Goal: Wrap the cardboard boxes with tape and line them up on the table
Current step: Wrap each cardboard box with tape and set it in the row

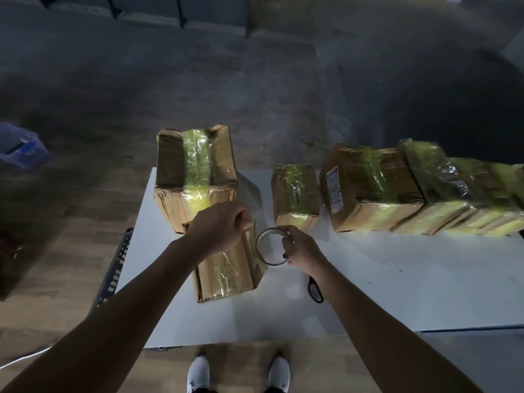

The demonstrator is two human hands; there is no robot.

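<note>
Head view showed a wooden floor (71, 251) and a blue bin (19, 148) far left of the left hand (219, 226), which gripped the top of an upright cardboard box (226, 268) on the white table (397, 279). Just right of it, the right hand (300, 248) held the tape roll (272, 246) beside that box, with scissors (315, 287) under its forearm. Further right, taped boxes (374, 188) stood in a row.
</note>
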